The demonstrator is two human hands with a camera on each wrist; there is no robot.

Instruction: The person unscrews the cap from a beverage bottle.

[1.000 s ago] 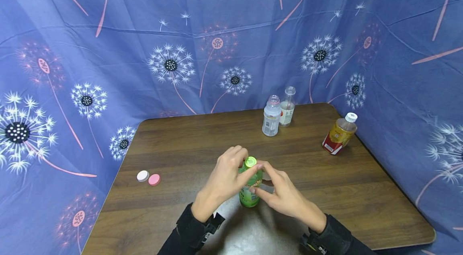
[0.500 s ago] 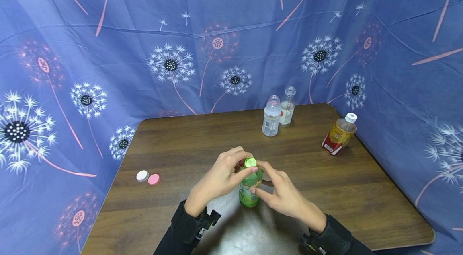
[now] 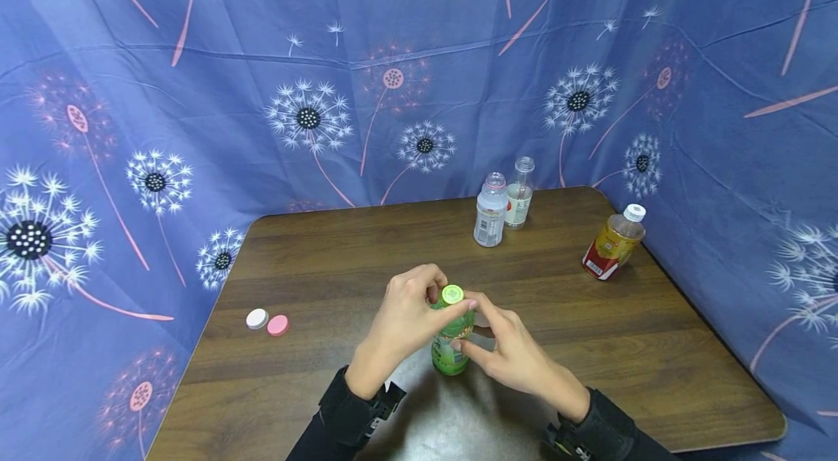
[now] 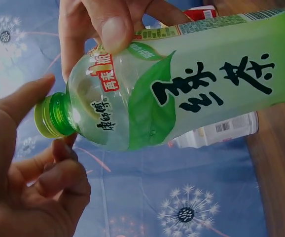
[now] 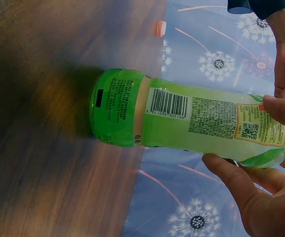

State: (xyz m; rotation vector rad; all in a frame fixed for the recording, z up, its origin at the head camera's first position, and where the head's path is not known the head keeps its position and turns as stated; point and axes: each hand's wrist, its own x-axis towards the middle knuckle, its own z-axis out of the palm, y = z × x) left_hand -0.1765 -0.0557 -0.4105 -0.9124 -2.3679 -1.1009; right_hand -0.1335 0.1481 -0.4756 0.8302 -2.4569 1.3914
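Observation:
A green tea bottle [image 3: 450, 357] stands upright on the wooden table in the head view, its label dark-lettered in the left wrist view. My right hand [image 3: 517, 355] grips its upper body, thumb on the near side and fingers on the far side. At the top, my left hand [image 3: 402, 319] has its thumb and curled fingers on opposite sides of the yellow-green cap [image 4: 45, 118], which sits on the bottle's neck. The bottle's base [image 5: 108, 108] shows against the tabletop in the right wrist view.
To the left lie a white cap [image 3: 257, 318] and a pink cap [image 3: 278, 325]. Two uncapped bottles, one whitish [image 3: 489, 217] and one clear [image 3: 519, 201], stand at the back. A yellow-red bottle [image 3: 612, 244] with a white cap is at the right, near the table's edge [image 3: 687, 317].
My left hand turns back and forth around the cap, its wrist swinging left and then right again. The right hand and the bottle stay in place.

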